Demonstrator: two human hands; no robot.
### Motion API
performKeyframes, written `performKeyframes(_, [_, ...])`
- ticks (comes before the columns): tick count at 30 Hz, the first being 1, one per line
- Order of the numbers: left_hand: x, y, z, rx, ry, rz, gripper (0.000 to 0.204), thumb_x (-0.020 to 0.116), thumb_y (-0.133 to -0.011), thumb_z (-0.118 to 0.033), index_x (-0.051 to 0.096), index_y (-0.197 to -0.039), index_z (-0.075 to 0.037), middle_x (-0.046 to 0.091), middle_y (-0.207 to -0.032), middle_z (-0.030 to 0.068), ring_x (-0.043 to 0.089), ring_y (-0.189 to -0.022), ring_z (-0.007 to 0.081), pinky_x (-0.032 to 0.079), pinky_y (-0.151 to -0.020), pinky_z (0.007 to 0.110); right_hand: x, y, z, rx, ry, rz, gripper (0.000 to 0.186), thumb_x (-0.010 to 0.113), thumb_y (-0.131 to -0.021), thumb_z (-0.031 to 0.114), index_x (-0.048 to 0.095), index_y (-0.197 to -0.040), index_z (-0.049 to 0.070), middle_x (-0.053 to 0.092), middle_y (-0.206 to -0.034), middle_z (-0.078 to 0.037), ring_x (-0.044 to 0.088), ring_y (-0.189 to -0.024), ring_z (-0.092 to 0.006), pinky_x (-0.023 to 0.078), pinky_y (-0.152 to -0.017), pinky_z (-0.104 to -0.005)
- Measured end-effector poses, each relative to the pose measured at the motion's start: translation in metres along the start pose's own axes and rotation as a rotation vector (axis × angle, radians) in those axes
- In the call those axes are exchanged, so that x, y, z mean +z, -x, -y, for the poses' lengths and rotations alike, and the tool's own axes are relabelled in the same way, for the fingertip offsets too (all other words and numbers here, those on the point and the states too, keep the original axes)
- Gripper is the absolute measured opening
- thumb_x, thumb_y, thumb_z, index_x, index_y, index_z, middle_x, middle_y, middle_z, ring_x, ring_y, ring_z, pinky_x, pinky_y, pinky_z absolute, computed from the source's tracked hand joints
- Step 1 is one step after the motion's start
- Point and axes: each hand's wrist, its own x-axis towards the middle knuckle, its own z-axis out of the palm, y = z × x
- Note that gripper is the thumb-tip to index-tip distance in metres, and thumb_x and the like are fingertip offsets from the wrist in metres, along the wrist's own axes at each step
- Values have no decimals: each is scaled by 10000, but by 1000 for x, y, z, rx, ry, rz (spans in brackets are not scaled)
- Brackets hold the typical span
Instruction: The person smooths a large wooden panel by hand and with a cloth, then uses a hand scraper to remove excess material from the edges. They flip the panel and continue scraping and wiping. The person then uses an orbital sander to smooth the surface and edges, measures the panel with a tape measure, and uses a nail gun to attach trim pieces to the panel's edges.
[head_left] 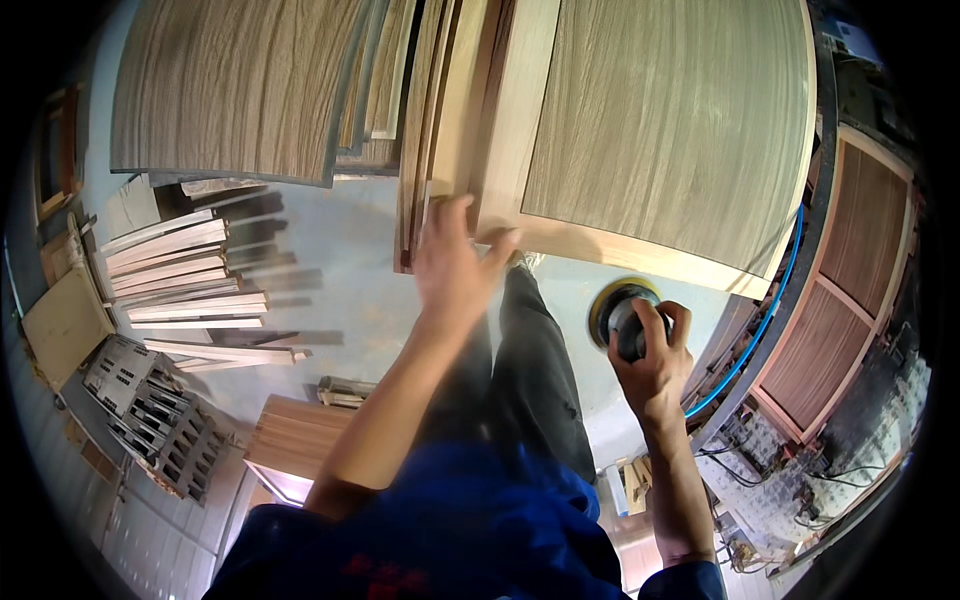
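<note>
My right hand (pixel 650 365) is wrapped round the top of a black round orbital sander (pixel 628 318). The sander has a yellowish rim and is held beside the near edge of a framed wooden panel (pixel 665 125). That panel has a dark-grained face inside a pale wood frame. My left hand (pixel 455 262), slightly blurred, reaches to the panel's near left corner with its fingers apart. Whether its fingertips touch the wood I cannot tell. Just left of the corner, several long boards (pixel 425 170) lie side by side.
Large grained panels (pixel 235 85) are stacked at the far left. Pale wooden strips (pixel 185 270) lie on the grey floor, with a slotted rack (pixel 165 420) nearer. A blue hose (pixel 765 325) runs along the right, beside another framed panel (pixel 835 290). A wooden box (pixel 305 435) stands near my left arm.
</note>
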Motion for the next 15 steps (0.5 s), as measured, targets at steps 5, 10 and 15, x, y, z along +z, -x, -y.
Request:
performKeyframes(5, [2,2,23,34,227,38,273,693,-1024,-189,613,-1228,-26,637,-998,95,608,-817,220,518,-739,334,15,-12,18,-65,-47,-36,603,886,-704,157,665,-1263,197,585,-1207,-138,723,-912,-355,628,-668,-458])
performKeyframes(10, [-27,43,37,-238,386,98,191,587,-1092,-190,664,-1141,-22,675,-1004,98,627,-861,189,525,-758,339,46,-58,85,-267,-176,38,518,735,-815,123,624,-1318,173,603,-1181,-155,700,-755,-319,604,-642,-423])
performKeyframes(15, [-46,59,38,-214,594,66,207,546,-1114,-202,631,-1061,-22,653,-944,51,596,-887,148,489,-828,301,45,-49,76,-341,-77,18,484,726,-835,172,599,-1301,197,558,-1144,-169,704,-779,-311,603,-615,-373])
